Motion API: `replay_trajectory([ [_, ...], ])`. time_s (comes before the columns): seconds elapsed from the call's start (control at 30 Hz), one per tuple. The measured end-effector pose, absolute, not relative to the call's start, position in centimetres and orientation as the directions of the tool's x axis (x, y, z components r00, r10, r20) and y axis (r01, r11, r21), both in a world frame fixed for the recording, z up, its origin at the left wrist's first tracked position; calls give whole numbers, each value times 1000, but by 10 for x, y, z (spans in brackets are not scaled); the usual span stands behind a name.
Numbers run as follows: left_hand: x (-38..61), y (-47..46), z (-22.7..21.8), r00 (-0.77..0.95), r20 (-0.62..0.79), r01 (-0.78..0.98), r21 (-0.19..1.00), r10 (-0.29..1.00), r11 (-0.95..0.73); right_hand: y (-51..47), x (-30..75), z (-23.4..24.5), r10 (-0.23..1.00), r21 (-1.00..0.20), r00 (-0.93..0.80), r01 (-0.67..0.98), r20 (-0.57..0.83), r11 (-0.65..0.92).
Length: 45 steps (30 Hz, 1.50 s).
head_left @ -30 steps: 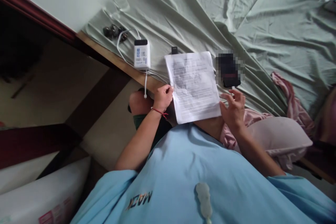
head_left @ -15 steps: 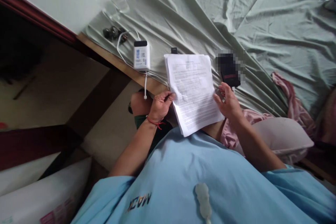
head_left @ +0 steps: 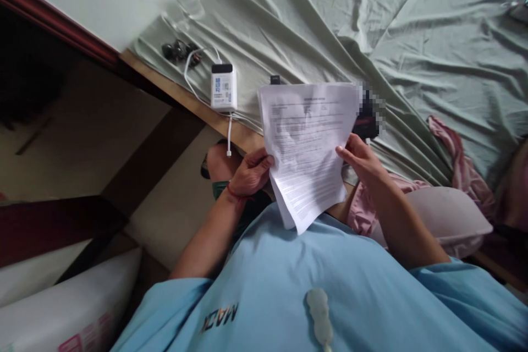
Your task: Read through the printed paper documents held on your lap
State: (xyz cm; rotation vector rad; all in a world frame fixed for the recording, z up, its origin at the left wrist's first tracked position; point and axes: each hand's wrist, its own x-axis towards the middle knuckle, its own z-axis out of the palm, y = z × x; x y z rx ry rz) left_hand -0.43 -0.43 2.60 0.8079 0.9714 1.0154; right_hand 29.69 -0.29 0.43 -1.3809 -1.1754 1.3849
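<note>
Printed paper sheets (head_left: 309,132), stacked loosely, are held up over my lap between both hands. My left hand (head_left: 251,170), with a red string on its wrist, pinches their left edge, thumb on top. My right hand (head_left: 361,157) grips the right edge, its thumb on the front and its fingers behind. The lower corners of the sheets hang apart near my blue shirt (head_left: 264,275). Behind the upper right corner, a dark phone-like device (head_left: 369,121) lies partly covered and blurred. A small black object (head_left: 275,80) shows just past the top left corner.
A white power bank (head_left: 224,88) with a white cable (head_left: 229,135) lies at the bed's wooden edge (head_left: 193,104). Dark small items (head_left: 179,52) are beside it on the green sheet (head_left: 289,27). Pink cloth (head_left: 363,209) and a pale cushion (head_left: 445,214) lie at right.
My right hand has closed on the right edge of the paper sheets. The sheets have lifted and spread rightward, now covering part of the dark device.
</note>
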Motion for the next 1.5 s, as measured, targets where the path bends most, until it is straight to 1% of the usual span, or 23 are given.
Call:
replay_trajectory([
  [0.07, -6, -5, 25, 219, -278, -325, 883, 935, 338, -4, 294, 9, 983, -981, -26, 73, -182, -180],
  [0.1, -6, -4, 24, 229, -276, -333, 879, 934, 341, -5, 294, 12, 982, -982, -27, 54, -185, -184],
  [0.2, -5, -1, 23, 255, -284, -353, 863, 924, 362, -6, 293, 18, 957, -955, -69, -73, -283, -288],
  [0.27, -1, 2, 21, 253, -316, -372, 841, 914, 394, -7, 293, 19, 934, -925, -50, -130, -354, -357],
  [0.3, 2, 3, 19, 241, -338, -387, 826, 910, 410, -7, 293, 20, 930, -920, -23, -142, -366, -366],
  [0.4, 12, 3, 12, 189, -390, -457, 778, 901, 432, -7, 290, 19, 941, -934, 45, -143, -337, -328],
  [0.47, 18, 0, 8, 173, -411, -486, 755, 895, 441, -7, 286, 20, 943, -937, 45, -140, -329, -320],
  [0.63, 30, -8, 9, 143, -475, -428, 761, 868, 487, -10, 276, 22, 925, -910, -4, -180, -380, -374],
  [0.73, 34, -9, 12, 120, -431, -427, 791, 894, 439, -10, 277, 22, 906, -892, -2, -175, -422, -416],
  [0.9, 35, -9, 10, 33, -364, -429, 836, 931, 342, -10, 284, 21, 901, -885, -25, -175, -433, -431],
  [1.0, 36, -9, 9, 23, -360, -454, 827, 933, 330, -10, 285, 21, 900, -887, -19, -163, -436, -433],
  [1.1, 37, -10, 8, 32, -341, -430, 844, 940, 320, -10, 285, 22, 906, -894, -34, -155, -421, -421],
  [1.27, 30, -8, 4, 49, -259, -324, 909, 965, 261, -7, 291, 23, 924, -920, -50, -90, -379, -382],
  [1.33, 26, -3, 4, 32, -208, -265, 941, 978, 209, -6, 294, 25, 931, -931, -63, -49, -358, -361],
  [1.43, 23, 7, 10, -85, -74, -87, 994, 994, 67, -4, 295, 32, 934, -938, -92, 42, -345, -343],
  [1.5, 24, 11, 14, -152, 12, 44, 999, 988, -5, -3, 294, 36, 938, -943, -113, 93, -328, -319],
])
